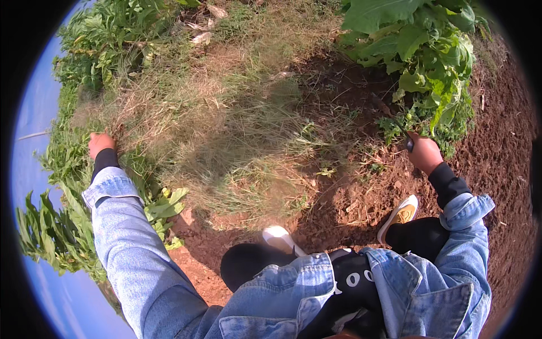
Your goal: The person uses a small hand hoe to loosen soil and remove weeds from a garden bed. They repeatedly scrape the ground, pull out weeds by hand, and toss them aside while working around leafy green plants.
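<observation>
On the left, my left hand point(101, 143) is closed at the edge of the green plants; dry grass and roots point(120, 129) show beside its fingers, and its grip is partly hidden. My right hand point(424, 153) is closed around the dark handle point(409, 144) of a thin hand tool. The tool's narrow shaft point(398, 123) points up and left towards a brownish end point(381, 105) in the shade by a leafy plant point(442, 80). The exact kind of tool cannot be told. Between my hands lies a spread of cut or pulled grass point(237, 127).
Leafy plants point(114, 38) grow at the upper left, and more point(55, 233) at the lower left. Bare reddish soil point(501, 169) covers the right side. My shoes point(400, 216) are on soil near the grass. Dry husks point(203, 38) lie at the top.
</observation>
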`<state>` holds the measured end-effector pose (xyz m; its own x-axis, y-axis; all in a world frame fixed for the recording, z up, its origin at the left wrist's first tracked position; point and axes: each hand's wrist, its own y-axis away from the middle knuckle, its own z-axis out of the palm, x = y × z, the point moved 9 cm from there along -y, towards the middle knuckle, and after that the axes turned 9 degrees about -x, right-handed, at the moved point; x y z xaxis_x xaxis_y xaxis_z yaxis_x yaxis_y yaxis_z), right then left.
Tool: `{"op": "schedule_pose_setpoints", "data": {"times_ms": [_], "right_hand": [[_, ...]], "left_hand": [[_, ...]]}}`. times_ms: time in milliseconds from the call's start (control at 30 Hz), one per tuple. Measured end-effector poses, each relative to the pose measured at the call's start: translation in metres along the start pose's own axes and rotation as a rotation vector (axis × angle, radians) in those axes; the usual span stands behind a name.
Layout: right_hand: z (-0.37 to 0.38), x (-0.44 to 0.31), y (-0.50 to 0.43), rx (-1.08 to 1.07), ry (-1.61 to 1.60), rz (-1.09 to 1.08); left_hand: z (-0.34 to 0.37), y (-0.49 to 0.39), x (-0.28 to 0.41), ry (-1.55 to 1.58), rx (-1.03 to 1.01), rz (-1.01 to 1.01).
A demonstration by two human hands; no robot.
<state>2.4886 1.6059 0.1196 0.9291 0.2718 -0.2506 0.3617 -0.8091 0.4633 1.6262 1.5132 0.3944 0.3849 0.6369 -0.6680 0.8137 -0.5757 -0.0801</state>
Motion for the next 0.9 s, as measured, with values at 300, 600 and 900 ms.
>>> {"op": "schedule_pose_setpoints", "data": {"times_ms": [300, 600, 900], "right_hand": [[0.007, 0.004, 0.0, 0.016, -0.022, 0.003], [0.014, 0.025, 0.007, 0.053, -0.14, -0.024], [0.029, 0.044, 0.012, 0.047, -0.27, -0.048]], "left_hand": [[-0.084, 0.123, 0.348, 1.647, -0.405, 0.833], [-0.062, 0.358, 0.564, 1.123, -0.603, 1.248], [-0.006, 0.486, 0.633, 0.705, -0.615, 1.042]]}}
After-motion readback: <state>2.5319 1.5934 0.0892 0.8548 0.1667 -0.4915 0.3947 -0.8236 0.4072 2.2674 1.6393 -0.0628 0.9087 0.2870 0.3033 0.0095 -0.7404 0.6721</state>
